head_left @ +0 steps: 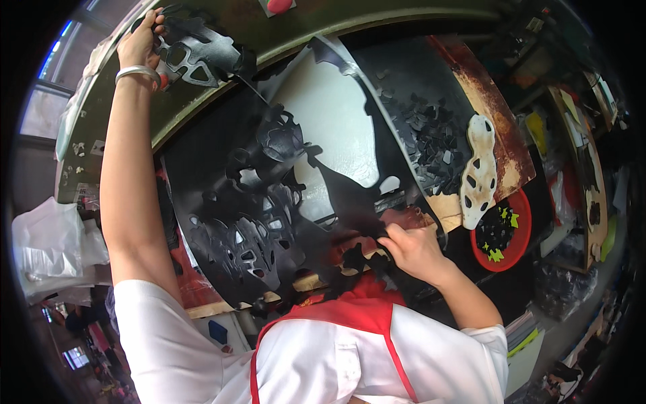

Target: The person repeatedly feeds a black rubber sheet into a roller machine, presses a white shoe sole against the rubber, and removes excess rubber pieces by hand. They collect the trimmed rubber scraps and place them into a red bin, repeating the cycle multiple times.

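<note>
At the upper left, my left hand (pixel 142 42) is raised with its fingers closed on a black cut-out piece (pixel 202 50), thin and pierced with rounded holes. Lower and to the right, my right hand (pixel 416 250) pinches the near edge of a large black sheet (pixel 350 195). That sheet is full of cut openings and drapes over the work board; its left part is crumpled and layered. Through its biggest opening a pale, shiny surface (pixel 336 121) shows. My right fingertips are partly hidden.
Small black scraps (pixel 437 145) lie heaped on the board's right side. Beside them is a long whitish template with holes (pixel 479 172). A red bowl (pixel 525 236) holds black and yellow-green bits. A green machine edge (pixel 282 40) runs behind; clear plastic bags (pixel 57 246) hang at left.
</note>
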A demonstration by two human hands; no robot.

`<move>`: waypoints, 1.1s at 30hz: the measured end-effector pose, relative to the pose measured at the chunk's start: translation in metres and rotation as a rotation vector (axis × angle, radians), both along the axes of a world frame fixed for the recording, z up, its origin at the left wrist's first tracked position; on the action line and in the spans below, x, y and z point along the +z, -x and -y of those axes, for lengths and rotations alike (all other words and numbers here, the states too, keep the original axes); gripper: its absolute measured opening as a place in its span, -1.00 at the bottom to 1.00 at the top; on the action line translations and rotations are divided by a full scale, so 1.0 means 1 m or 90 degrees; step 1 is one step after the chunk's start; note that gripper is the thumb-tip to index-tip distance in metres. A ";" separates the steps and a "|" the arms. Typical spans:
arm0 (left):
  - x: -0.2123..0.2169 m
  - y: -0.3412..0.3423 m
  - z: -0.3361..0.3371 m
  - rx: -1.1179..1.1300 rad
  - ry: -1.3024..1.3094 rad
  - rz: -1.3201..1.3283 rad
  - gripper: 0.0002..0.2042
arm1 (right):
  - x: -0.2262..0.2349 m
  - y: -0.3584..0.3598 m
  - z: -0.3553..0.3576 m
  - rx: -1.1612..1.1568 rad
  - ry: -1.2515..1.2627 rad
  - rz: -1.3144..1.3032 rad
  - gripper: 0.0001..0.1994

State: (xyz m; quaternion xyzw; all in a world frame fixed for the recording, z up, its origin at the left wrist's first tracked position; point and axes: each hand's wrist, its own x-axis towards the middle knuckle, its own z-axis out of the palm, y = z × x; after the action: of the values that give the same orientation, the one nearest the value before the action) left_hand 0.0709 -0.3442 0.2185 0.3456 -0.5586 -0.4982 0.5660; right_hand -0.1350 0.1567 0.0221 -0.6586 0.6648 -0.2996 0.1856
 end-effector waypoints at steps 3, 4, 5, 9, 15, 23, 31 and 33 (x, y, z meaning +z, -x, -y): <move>-0.025 -0.016 0.023 0.057 -0.071 -0.061 -0.85 | 0.002 0.003 -0.024 0.024 -0.091 0.007 -0.80; -0.024 -0.025 0.029 0.098 -0.103 0.024 -0.87 | -0.002 0.002 -0.031 0.002 -0.108 -0.016 -0.79; -0.018 -0.045 0.032 0.223 -0.099 0.075 -0.85 | -0.005 0.000 -0.037 0.000 -0.181 -0.029 -0.78; 0.028 -0.099 0.034 0.149 0.040 0.030 -0.78 | -0.010 -0.016 -0.049 -0.057 -0.152 -0.065 -0.76; -0.048 -0.054 -0.124 0.062 0.442 0.393 -0.80 | 0.002 -0.055 -0.022 -0.174 0.132 0.020 -0.80; -0.214 -0.008 -0.355 -0.425 0.456 0.502 -0.57 | -0.051 -0.064 0.015 -0.221 -0.184 0.681 -0.77; -0.222 -0.004 -0.355 -0.358 0.371 0.395 -0.70 | -0.055 -0.081 0.022 -0.300 -0.018 0.938 -0.80; -0.232 -0.002 -0.357 -0.342 -0.145 0.291 -0.77 | -0.054 -0.087 0.029 -0.337 -0.138 0.779 -0.77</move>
State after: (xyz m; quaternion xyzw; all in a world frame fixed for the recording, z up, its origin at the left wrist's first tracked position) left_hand 0.0729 0.0127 -0.0140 0.3498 -0.6823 -0.5978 0.2339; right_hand -0.0482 0.1278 -0.0314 -0.1629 0.6050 -0.5857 0.5141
